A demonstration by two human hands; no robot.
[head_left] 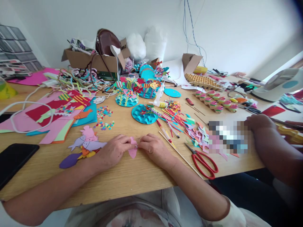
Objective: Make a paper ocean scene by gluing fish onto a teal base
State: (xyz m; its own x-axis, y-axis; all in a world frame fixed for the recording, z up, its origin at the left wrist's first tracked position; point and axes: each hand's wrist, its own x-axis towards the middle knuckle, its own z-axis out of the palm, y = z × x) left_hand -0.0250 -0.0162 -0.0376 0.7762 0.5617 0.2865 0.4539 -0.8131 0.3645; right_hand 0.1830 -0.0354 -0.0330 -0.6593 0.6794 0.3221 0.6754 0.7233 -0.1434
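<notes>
Here, left of scissors (195,153), your left hand (113,149) pinches pink cutout (133,152), long axis fore-aft; right hand (153,149), grip unclear.

- White wall (82,19): plain, behind the far edge of the desk (142,179).
- Desk top: light brown, wood grain running lengthwise; near edge straight.
- Thin cables (185,25): hang down the wall to beyond the far edge.
- Pale strip (285,65): bright, beyond far right corner; ledge or frame, cannot tell.
- Light: soft, shadows faint.
</notes>
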